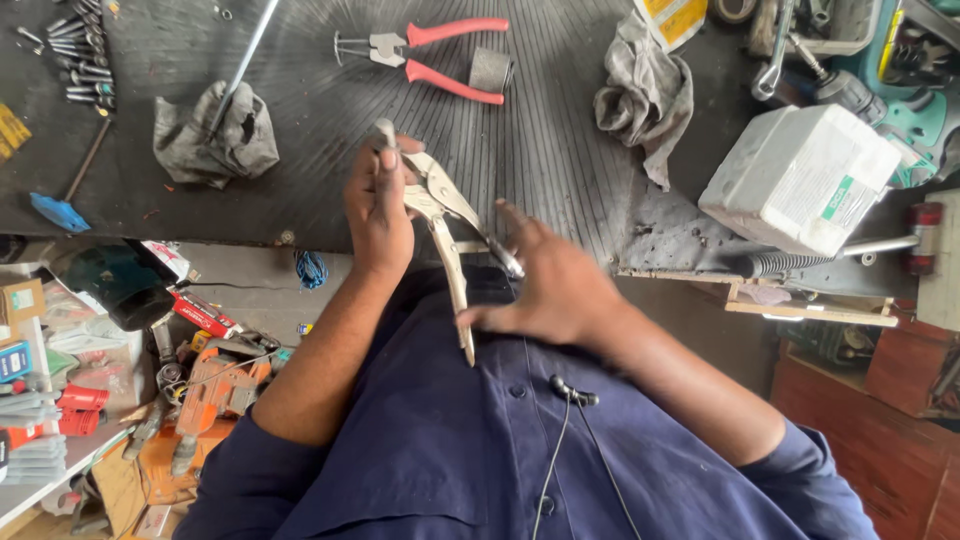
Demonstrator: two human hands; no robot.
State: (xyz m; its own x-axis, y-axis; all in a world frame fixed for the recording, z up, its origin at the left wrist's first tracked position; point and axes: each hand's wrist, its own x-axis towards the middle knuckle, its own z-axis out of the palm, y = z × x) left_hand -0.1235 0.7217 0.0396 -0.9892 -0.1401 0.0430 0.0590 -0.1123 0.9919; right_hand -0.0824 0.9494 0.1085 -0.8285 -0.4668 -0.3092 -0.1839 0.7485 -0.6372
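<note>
My left hand point(378, 212) is closed around the jaw end of silver locking pliers point(440, 215), held up over the near edge of the black ribbed bench mat point(540, 150). One long handle hangs down toward my blue shirt. The other handle's screw end rests against my right hand point(552, 292). That hand has its fingers spread, with the thumb close to the long handle and nothing gripped in it.
On the mat lie red-handled pliers point(440, 55), a small metal cylinder point(490, 70), two grey rags point(215, 135) point(645, 90), a metal rod point(245, 60) and several bits point(75, 55). A white box point(800, 175) stands at the right. An orange power tool point(215, 385) and boxes lie on the floor, lower left.
</note>
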